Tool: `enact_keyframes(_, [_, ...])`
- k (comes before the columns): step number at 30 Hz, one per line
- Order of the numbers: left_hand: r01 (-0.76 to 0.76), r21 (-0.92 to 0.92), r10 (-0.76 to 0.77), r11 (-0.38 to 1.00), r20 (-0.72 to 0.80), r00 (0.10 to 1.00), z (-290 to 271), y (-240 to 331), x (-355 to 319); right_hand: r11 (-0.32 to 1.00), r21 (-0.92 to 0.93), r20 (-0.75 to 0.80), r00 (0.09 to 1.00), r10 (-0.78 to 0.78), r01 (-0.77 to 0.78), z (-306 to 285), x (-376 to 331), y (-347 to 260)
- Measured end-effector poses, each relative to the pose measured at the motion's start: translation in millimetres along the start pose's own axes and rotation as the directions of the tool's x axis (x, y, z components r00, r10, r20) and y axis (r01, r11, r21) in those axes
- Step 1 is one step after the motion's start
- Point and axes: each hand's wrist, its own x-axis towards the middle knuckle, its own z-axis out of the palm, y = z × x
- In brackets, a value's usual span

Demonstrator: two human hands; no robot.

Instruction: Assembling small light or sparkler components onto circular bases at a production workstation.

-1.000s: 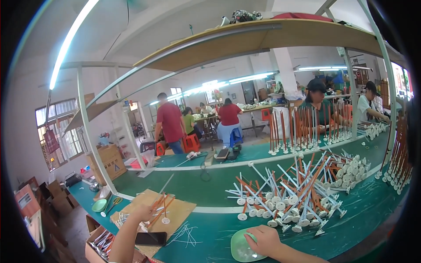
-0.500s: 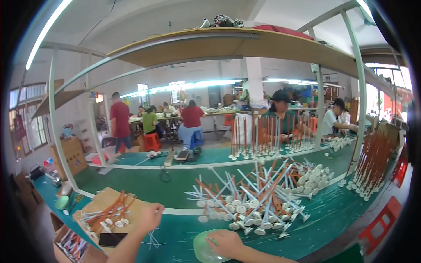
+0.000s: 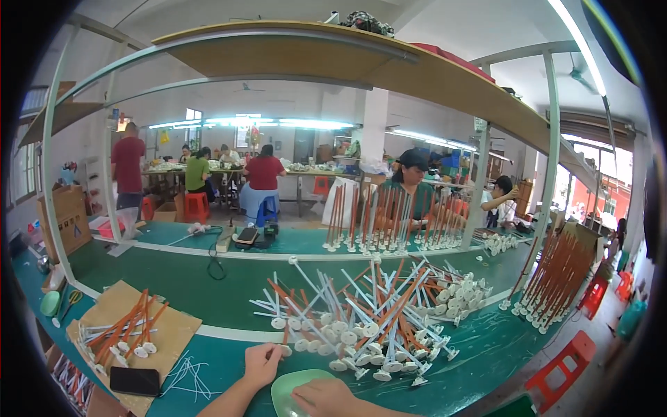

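Left hand [image 3: 262, 366] moved from cardboard [image 3: 175, 322] to rod pile [image 3: 370, 329].

Bright overhead tube lights [image 3: 579, 43], bent edges — black corners

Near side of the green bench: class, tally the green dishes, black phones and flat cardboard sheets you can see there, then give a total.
Green dishes: 2 (large dish at the right hand; small dish at far left)
Black phone: 1
Cardboard sheet: 1
Total: 4
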Motion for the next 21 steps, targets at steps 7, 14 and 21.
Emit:
enact_keyframes(7, [-0.059,0.048,0.055,0.997,0.062,0.997,0,-2,7,0.998,-0.047,-0.065,0.997,0.042,-0.045,-22,26,15])
enact_keyframes(14, [-0.053,0.028,0.051,0.998,0.054,0.997,-3,2,0,0.839,-0.543,0.373,0.904,0.21,0.029,-97,58,92])
enact_keyframes(21, [-0.094,0.031,0.091,0.995,0.069,0.993,-2,5,-1,0.793,-0.5,0.162,0.861,0.481,-0.349,-111,36,126])
